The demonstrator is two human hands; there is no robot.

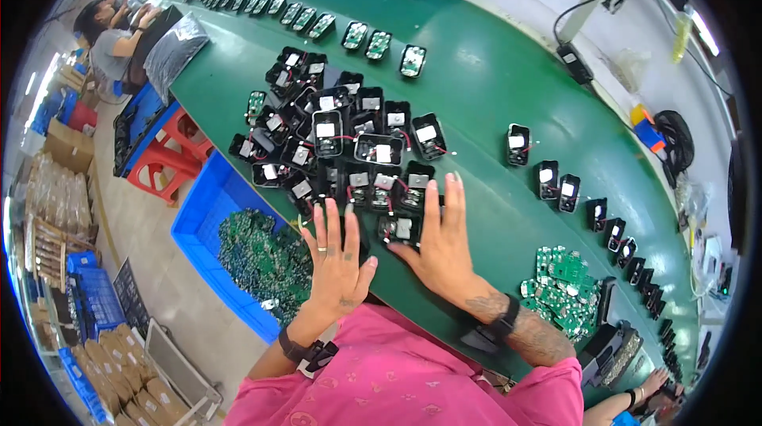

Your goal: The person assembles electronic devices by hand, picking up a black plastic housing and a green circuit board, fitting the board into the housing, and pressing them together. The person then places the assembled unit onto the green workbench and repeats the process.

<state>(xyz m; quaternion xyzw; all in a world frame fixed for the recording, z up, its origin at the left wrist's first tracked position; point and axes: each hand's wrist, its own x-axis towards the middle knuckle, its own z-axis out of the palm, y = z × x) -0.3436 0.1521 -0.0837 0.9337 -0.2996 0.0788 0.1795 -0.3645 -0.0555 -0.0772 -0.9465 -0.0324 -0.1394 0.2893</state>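
Pink-sleeved person's left hand [337, 255] and right hand [440, 247] lie flat, fingers spread, grasping nothing, flanking a small black plastic housing with white label [399, 229] at the green belt's [476, 93] near edge. Judged light, rigid; thin red wires fragile: take by the side walls. Beyond, a heap of like housings [333, 140].
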